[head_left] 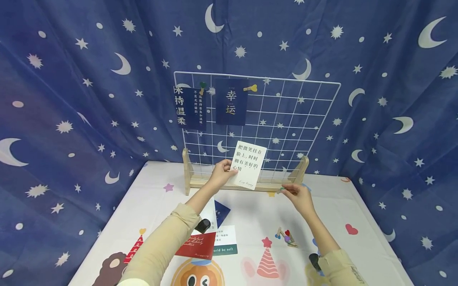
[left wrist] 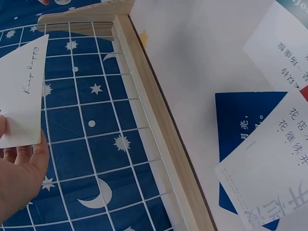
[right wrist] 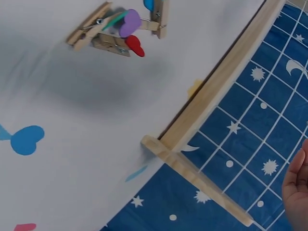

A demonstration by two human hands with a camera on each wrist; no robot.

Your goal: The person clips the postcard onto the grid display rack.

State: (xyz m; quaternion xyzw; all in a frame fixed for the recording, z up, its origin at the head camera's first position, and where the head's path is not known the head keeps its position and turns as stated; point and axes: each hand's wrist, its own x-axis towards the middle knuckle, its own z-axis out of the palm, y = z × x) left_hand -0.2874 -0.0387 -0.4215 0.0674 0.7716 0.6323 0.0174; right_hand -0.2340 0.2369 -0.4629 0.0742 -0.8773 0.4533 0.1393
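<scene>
My left hand (head_left: 221, 174) pinches a white card (head_left: 250, 163) with dark printed characters by its left edge, in front of the lower part of a white wire grid (head_left: 286, 115). In the left wrist view the card (left wrist: 21, 96) shows "Keep happy", with the thumb (left wrist: 2, 126) on its face and the fingers behind. Lower and to the right, my right hand (head_left: 300, 198) pinches a small wooden clothespin (head_left: 280, 190) with a bit of green between thumb and fingers. In the right wrist view only part of that hand (right wrist: 297, 187) shows, and the clothespin is out of frame.
Two dark blue cards (head_left: 191, 109) (head_left: 230, 109) hang on the grid under clothespins (head_left: 202, 89) (head_left: 251, 87). The grid stands in a wooden base (head_left: 200, 184). Loose cards, one red (head_left: 196, 245), overlap on the white tablecloth. Several heart clothespins (right wrist: 115, 33) lie at front right.
</scene>
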